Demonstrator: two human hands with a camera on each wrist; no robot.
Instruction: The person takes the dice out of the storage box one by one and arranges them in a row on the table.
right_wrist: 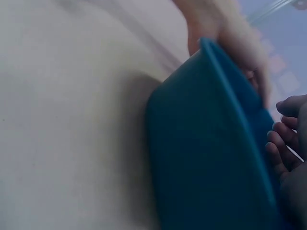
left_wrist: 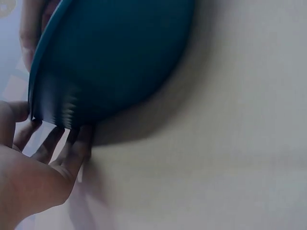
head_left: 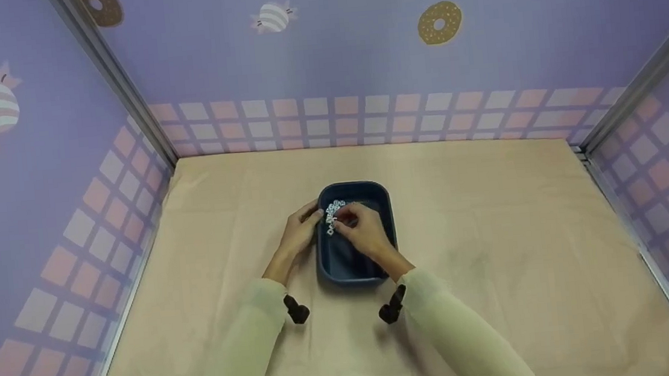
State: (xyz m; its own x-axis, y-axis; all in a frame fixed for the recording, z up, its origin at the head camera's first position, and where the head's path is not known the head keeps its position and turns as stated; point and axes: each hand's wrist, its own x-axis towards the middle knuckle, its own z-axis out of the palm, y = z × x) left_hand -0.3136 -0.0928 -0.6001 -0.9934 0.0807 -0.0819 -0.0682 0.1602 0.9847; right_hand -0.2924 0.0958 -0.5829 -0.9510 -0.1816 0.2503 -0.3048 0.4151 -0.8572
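Note:
A deep dark-blue plastic bin stands on the cloth, its long side running away from me. Inside, along the left wall, lies a cluster of several small white pieces with dark marks, cube-like but too small to make out. My left hand grips the bin's left side, thumb at the rim and fingers against the outer wall. Reaching over the bin, my right hand has its thumb and fingertips curled together at the cluster, one white piece showing between them. The right wrist view shows curled fingers beyond the rim.
A beige cloth covers the table. Purple panels with a pink and white check border stand at the back and both sides, joined by metal corner posts. A dark wrist mount sits at each cuff.

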